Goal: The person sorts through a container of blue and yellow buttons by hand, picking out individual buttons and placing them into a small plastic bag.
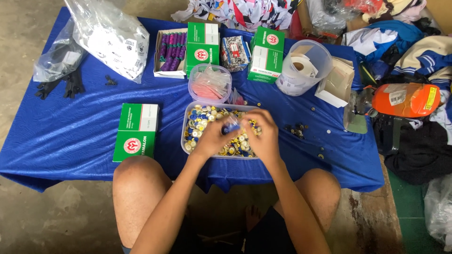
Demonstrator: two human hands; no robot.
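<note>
Pinching a small blue piece (pixel 230 127) between left hand (pixel 213 137) and right hand (pixel 262 134), both closed on it, directly above the tub (pixel 184 134) of buttons; best kept low over the tub.

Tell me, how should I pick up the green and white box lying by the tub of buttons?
Probably best from above, by its two long sides. The green and white box lies flat on the blue cloth, so nothing can slip underneath, and its long edges are bare. The tub of buttons sits just to its right, where the left hand and right hand work, so come from the left side.
</note>
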